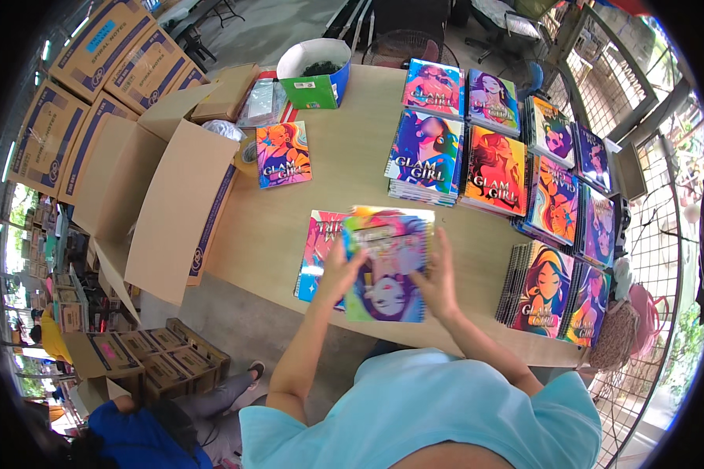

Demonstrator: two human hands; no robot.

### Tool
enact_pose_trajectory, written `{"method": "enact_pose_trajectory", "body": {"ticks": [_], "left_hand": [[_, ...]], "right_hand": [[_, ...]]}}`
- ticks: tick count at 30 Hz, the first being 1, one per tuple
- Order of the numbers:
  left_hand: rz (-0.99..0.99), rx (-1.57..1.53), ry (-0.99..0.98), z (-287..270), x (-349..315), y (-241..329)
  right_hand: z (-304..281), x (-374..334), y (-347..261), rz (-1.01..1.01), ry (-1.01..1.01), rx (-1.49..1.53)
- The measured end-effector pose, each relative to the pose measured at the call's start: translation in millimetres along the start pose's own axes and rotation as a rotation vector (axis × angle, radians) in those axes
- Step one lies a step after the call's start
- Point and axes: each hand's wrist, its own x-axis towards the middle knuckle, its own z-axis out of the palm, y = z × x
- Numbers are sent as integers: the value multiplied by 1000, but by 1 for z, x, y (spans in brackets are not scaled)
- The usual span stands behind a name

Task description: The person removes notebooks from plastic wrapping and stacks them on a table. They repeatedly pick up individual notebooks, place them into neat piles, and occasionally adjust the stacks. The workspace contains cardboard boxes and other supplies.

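Note:
A spiral notebook (386,293) with a purple and green cover is held over the near middle of the table, its picture upside down to me. My left hand (341,272) grips its left edge, thumb on the cover. On the right edge my right hand (440,273) closes around it, thumb on top. Another notebook's edge shows just behind it; how many are held together I cannot tell. Partly covered beneath lies a pink and blue notebook (310,262), close to my left hand. Farther off, one orange notebook (284,155) lies by itself.
Stacks of colourful notebooks (494,172) fill the table's right side. An open cardboard box (181,199) stands at the left edge. A blue, white and green bin (314,78) sits at the back. Closed cartons (102,55) are piled left. A person in blue (145,434) is at lower left.

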Motion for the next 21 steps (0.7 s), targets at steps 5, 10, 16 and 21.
{"method": "enact_pose_trajectory", "body": {"ticks": [5, 10, 16, 21], "left_hand": [[28, 420, 228, -67, -10, -46], [-156, 897, 331, -70, 3, -61], [408, 696, 431, 49, 42, 52], [816, 490, -40, 255, 117, 150]], "right_hand": [[69, -2, 14, 95, -224, -642], [55, -6, 43, -95, -111, -886], [-149, 59, -27, -305, 250, -653], [-366, 195, -48, -20, 432, -920]]}}
